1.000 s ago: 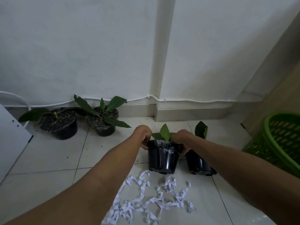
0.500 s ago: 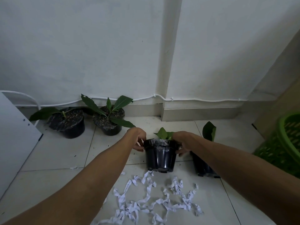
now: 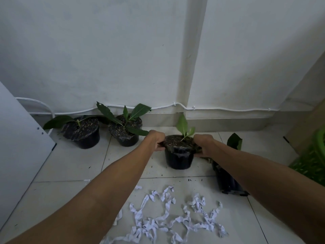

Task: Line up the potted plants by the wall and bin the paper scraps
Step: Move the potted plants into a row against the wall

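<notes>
A small black potted plant (image 3: 178, 159) stands on the floor tiles a short way from the wall. My left hand (image 3: 155, 140) grips its rim on the left and my right hand (image 3: 204, 145) grips the rim on the right. Two more potted plants sit against the wall: one (image 3: 82, 136) at the far left and one (image 3: 125, 132) beside it. A fourth black pot (image 3: 226, 182) stands to the right, mostly hidden behind my right forearm, with one leaf showing above it. White paper scraps (image 3: 168, 221) lie strewn on the tiles in front of me.
A green plastic basket (image 3: 313, 159) is at the right edge. A white panel (image 3: 19, 143) leans in at the left. A white cable (image 3: 228, 108) runs along the skirting, and a wall pillar juts out behind the held pot.
Both hands have carried the pot away from me toward the wall, leaving the paper scraps and the fourth pot behind. The view has shifted forward and left.
</notes>
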